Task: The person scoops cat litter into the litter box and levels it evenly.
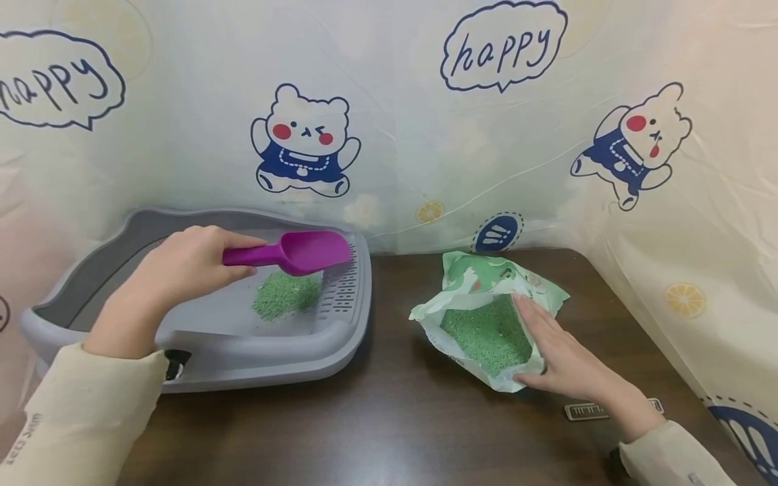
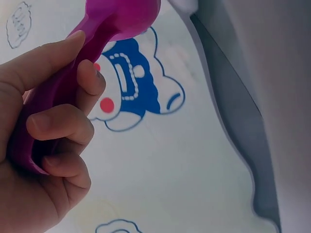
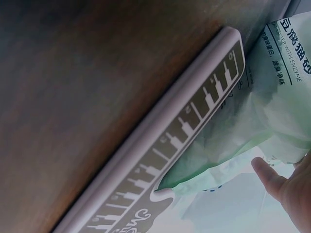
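Observation:
My left hand (image 1: 191,260) grips the handle of a purple scoop (image 1: 316,252), fingers curled round it in the left wrist view. The scoop's bowl looks empty and hangs over a grey litter box (image 1: 227,347). A small heap of green cat litter pellets (image 1: 286,295) lies on the box's floor. To the right stands an open cat litter bag (image 1: 452,343), filled with more green pellets (image 1: 489,334). My right hand (image 1: 562,354) rests at the bag's right rim, fingers straight along its side and thumb near the front edge.
A flat pale ruler-marked tool (image 3: 160,150) lies on the brown wooden table (image 1: 389,418), below my right wrist in the head view. Behind the table hangs a patterned sheet (image 1: 401,135) with cartoon bears, and it closes in the right side too.

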Demonstrator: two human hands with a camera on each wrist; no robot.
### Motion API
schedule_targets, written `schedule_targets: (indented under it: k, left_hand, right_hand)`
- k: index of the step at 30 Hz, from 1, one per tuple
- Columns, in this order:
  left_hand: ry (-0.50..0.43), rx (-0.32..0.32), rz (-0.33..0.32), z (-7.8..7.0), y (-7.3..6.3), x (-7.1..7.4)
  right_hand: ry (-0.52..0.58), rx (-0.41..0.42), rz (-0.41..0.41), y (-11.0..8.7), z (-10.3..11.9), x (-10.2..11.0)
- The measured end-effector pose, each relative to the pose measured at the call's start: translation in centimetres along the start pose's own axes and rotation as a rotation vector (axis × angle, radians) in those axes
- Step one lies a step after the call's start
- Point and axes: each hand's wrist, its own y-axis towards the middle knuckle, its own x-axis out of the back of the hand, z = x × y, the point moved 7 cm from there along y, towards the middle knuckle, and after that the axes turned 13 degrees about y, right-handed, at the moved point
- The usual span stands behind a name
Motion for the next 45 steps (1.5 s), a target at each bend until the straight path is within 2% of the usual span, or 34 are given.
schedule_targets:
  k: [7,12,15,23,30,35,40,45]
  left_hand:
    - [-0.029,-0.058,-0.051,-2.5,0.0,-0.5]
    - [-0.052,-0.061,-0.075,-4.0,-0.2,-0.8]
    - [-0.072,-0.061,-0.087,-5.0,-0.3,-1.1]
    - [-0.148,-0.08,-0.122,-7.6,-0.3,-2.2]
    - [-0.178,-0.11,-0.167,-9.8,0.3,-3.5]
    - [-0.191,-0.121,-0.198,-11.0,0.9,-4.2]
    - [-0.219,-0.103,-0.213,-12.0,1.5,-5.1]
    - [-0.233,-0.074,-0.239,-12.8,1.9,-6.1]
  right_hand:
    - [-0.009,0.014,-0.007,-0.1,0.1,0.1]
    - [0.008,0.119,-0.045,-0.2,1.0,0.7]
    - [0.02,0.151,-0.053,-0.3,1.4,1.0]
    - [-0.006,0.016,-0.018,-1.0,1.1,1.1]
    - [-0.038,0.057,-0.038,-1.5,1.6,1.5]
    - [-0.033,0.056,-0.062,-1.6,1.6,1.7]
    - [0.011,0.099,-0.085,-1.6,1.7,1.8]
    - [0.024,0.189,-0.12,-1.8,2.1,2.1]
